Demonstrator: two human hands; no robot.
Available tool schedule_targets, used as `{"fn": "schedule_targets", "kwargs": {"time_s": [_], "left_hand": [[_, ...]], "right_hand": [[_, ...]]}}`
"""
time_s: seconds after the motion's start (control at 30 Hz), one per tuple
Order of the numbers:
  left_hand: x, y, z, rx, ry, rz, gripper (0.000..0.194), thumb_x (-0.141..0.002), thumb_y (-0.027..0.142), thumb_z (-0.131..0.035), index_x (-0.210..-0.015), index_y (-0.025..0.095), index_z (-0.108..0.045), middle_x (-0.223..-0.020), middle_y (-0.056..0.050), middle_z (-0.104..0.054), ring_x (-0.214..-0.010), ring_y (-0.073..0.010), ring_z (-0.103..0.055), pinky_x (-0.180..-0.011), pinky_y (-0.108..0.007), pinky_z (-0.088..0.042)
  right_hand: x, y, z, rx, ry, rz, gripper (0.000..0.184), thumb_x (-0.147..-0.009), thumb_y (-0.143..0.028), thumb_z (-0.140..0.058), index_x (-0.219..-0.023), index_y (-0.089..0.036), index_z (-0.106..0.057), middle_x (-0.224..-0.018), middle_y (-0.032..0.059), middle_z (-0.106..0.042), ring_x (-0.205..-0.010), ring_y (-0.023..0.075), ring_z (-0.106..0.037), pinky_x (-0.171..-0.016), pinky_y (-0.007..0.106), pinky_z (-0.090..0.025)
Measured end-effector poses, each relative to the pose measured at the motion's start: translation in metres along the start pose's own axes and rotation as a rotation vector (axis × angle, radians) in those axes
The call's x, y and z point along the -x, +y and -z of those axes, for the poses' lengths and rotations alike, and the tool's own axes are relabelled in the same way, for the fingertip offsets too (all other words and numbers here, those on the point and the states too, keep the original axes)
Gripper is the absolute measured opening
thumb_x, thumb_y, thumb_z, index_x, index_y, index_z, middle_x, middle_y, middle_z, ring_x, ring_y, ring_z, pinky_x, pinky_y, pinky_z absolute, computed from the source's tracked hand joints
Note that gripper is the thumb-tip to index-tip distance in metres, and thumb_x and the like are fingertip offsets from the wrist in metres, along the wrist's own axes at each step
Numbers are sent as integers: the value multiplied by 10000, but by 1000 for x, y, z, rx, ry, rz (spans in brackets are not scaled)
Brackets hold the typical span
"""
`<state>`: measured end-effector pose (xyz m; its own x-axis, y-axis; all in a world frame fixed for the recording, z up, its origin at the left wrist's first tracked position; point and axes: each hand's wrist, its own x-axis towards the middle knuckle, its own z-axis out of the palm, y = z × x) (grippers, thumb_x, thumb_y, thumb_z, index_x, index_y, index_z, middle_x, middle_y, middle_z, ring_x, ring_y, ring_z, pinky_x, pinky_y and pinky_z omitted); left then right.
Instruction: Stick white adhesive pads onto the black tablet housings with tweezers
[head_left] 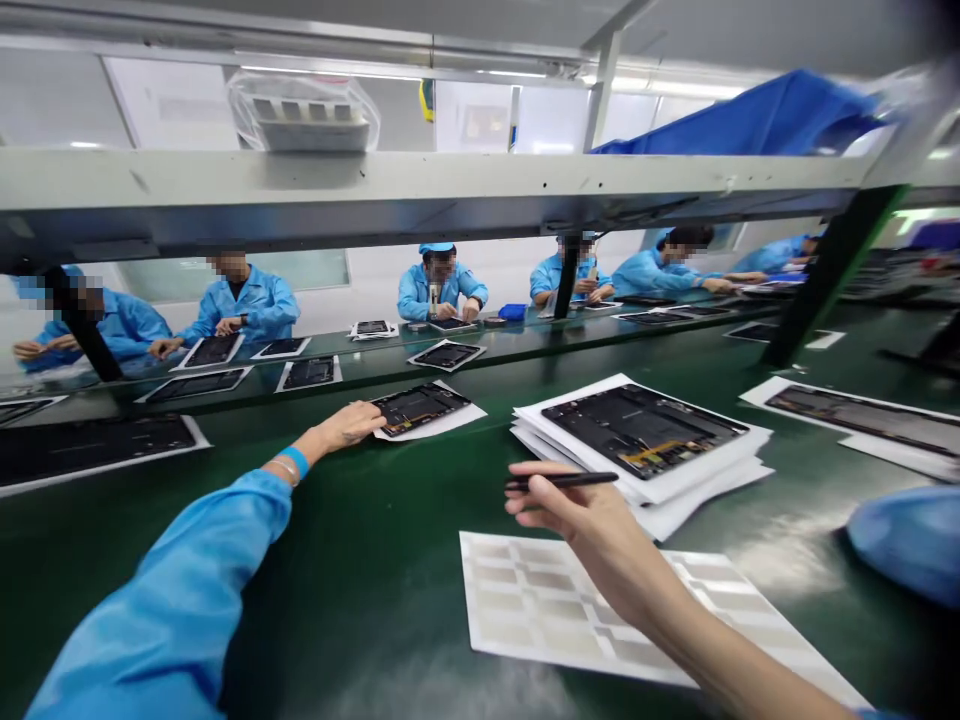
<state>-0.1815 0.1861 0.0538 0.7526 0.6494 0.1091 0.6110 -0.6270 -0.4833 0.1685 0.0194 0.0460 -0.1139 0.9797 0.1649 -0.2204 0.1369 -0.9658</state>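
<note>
A right hand pinches what appears to be a black pen above a tablet housing on stacked white paper. The left hand, relaxed and unclenched, rests against a second tablet housing. The forearm partly hides a label sheet on the green bench. Blue-smocked co-workers sit opposite, their work small and indistinct.

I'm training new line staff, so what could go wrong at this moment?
The black pen-like tool in the right hand has its tip close to the larger tablet housing, so a slip might scratch it. The bare left hand touching the smaller tablet housing could leave marks. The right forearm could also shift the sheet of labels.
</note>
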Motion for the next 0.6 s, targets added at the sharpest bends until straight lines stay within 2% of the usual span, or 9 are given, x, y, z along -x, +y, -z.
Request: {"fn": "schedule_targets", "kwargs": {"time_s": [0.1,0.17,0.27,0.33,0.43,0.53,0.6], "left_hand": [[49,19,54,-13,38,55,142,-966,142,-465,-984,135,-605,-957,-92,-613,-813,-181,-571,-753,-318,-468],[81,42,93,3,49,63,182,-979,150,-400,-980,158,-582,-933,-80,-585,-801,-189,-544,-737,-317,-428],[120,95,144,-73,86,8,188,-977,164,-386,-946,196,-569,-839,-44,-559,-715,-187,-515,-675,-313,-384],[141,139,168,-101,142,-45,210,-965,132,-368,-922,202,-561,-765,-27,-540,-646,-185,-495,-629,-318,-367],[167,214,186,-69,139,-80,220,-925,69,-375,-970,198,-547,-746,-17,-549,-582,-177,-497,-591,-325,-378],[184,281,181,13,121,-79,174,-871,101,-443,-988,205,-520,-692,-8,-544,-501,-182,-504,-501,-316,-365],[186,314,173,52,64,-94,174,-834,137,-495,-992,208,-505,-649,-6,-549,-438,-186,-501,-437,-294,-348]], "right_hand": [[2,4,-3,90,-24,96,432,-720,-536,-799,-936,-167,-742,-738,65,-732,-678,188,-698,-655,299,-574],[4,14,-8,181,-52,114,439,-751,-557,-759,-951,-167,-737,-727,60,-731,-702,205,-709,-687,320,-571],[8,34,-17,275,-158,26,491,-721,-600,-750,-941,-162,-730,-839,92,-759,-850,270,-741,-781,372,-571],[13,47,-19,301,-227,-26,522,-706,-630,-741,-940,-163,-729,-857,100,-763,-889,295,-741,-808,400,-567],[22,54,-15,345,-350,-39,487,-749,-626,-707,-928,-174,-744,-880,95,-766,-918,292,-732,-862,411,-550],[34,48,-6,370,-459,-43,430,-789,-593,-692,-898,-182,-759,-896,88,-763,-923,271,-718,-875,390,-532],[42,41,0,351,-454,-71,415,-803,-573,-691,-937,-186,-759,-861,74,-756,-882,244,-710,-852,367,-527]]}}
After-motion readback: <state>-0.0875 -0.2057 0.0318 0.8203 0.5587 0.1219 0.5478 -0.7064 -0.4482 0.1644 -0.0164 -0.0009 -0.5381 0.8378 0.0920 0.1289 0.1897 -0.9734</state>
